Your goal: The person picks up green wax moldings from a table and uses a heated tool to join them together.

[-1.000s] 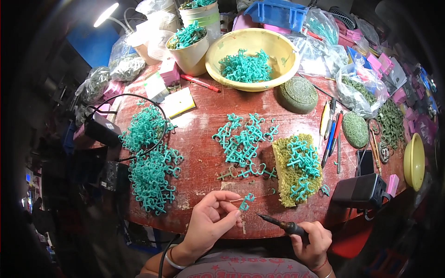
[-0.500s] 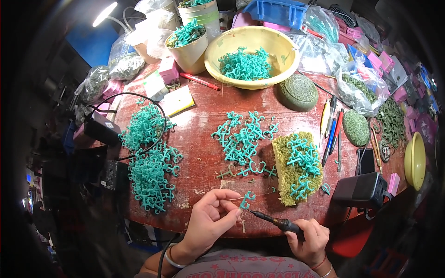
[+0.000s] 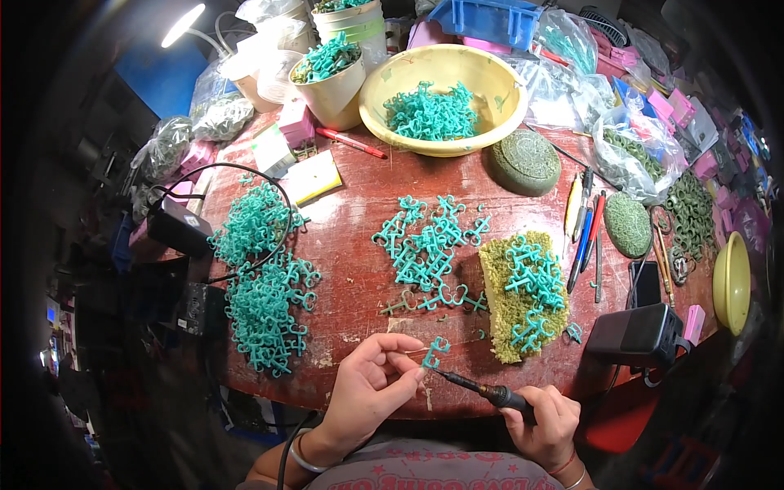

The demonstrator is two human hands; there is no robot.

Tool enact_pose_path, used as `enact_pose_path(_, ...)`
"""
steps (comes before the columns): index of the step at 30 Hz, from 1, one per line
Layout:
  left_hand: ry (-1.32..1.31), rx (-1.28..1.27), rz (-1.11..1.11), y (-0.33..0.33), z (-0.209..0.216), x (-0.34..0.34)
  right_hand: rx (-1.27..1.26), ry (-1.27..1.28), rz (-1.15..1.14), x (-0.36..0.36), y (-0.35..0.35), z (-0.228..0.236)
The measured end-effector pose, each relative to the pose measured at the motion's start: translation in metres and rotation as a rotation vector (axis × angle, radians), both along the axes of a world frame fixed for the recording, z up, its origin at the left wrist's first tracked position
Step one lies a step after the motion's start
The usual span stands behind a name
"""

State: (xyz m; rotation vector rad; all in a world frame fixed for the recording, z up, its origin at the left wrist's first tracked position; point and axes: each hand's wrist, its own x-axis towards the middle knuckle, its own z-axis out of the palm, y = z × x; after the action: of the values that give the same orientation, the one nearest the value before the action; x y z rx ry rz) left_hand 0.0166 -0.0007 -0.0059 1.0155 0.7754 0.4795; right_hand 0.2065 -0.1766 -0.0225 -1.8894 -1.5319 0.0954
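Observation:
Between the pinched fingertips of my left hand (image 3: pixel 371 382) is a small teal wax piece (image 3: pixel 437 351) with hooked, curved arms. My right hand (image 3: pixel 547 420) grips the dark handle of a soldering-iron-like wax pen (image 3: pixel 494 394). The pen's thin tip touches or nearly touches the piece's lower end beside my left fingertips; I cannot tell which. Just beyond my hands, similar teal pieces lie in a loose spread (image 3: pixel 429 253) on the red table. More of them rest on a yellow-green spongy block (image 3: pixel 502 331) to the right.
Two teal heaps (image 3: pixel 265 314) lie at left, with a black cable (image 3: pixel 290 204) looping over them. A yellow basin (image 3: pixel 506 110) holding teal pieces stands at the back. Pens (image 3: pixel 581 237), a round green stone-like block (image 3: pixel 525 163) and a black box (image 3: pixel 629 335) are at right.

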Motion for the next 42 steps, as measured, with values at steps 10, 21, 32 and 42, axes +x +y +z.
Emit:
enact_pose_path(10,-0.031,-0.077,0.056,0.001,0.003,-0.001,0.06,0.058,-0.042,-0.003,0.0,0.002)
enact_pose_path(21,-0.093,-0.08,0.049,-0.001,-0.001,-0.001,-0.1,-0.211,-0.288,0.009,-0.039,0.014)
enact_pose_path(32,-0.106,-0.068,0.057,0.0,-0.004,-0.004,-0.127,-0.253,-0.292,0.01,-0.04,0.006)
enact_pose_path(42,-0.126,-0.142,0.077,0.001,-0.004,-0.006,-0.145,-0.216,-0.304,0.013,-0.049,0.004)
